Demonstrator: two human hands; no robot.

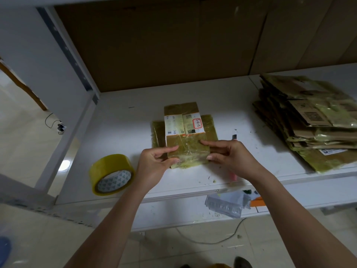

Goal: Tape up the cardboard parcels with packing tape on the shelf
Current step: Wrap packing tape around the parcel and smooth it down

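- White metal shelf (123, 117) fills our view, with brown cardboard sheets (164, 45) standing along its back and pale floor tiles (23, 132) to the left and below.
- At the left, near the front edge, a tape roll (112, 174) lies tilted on the shelf, yellowish with a patterned white core, apart from our hands.
- Our left hand (154, 163) pinches the near left corner of the parcel (185, 136), thumb and fingers curled onto its taped surface.
- That parcel sits mid-shelf, wrapped in glossy tape, a white label (183, 124) across its top; it rests on a second, flatter parcel (209, 126) that shows at both sides.
- Our right hand (229, 157) grips the parcel's near right corner, fingertips on top and thumb at the edge.
- Just behind and under that hand lies a pink pen-like tool (234, 176); we cannot tell what it is.
- Far right, a stack (313, 120) of taped flat cardboard rests on the shelf.
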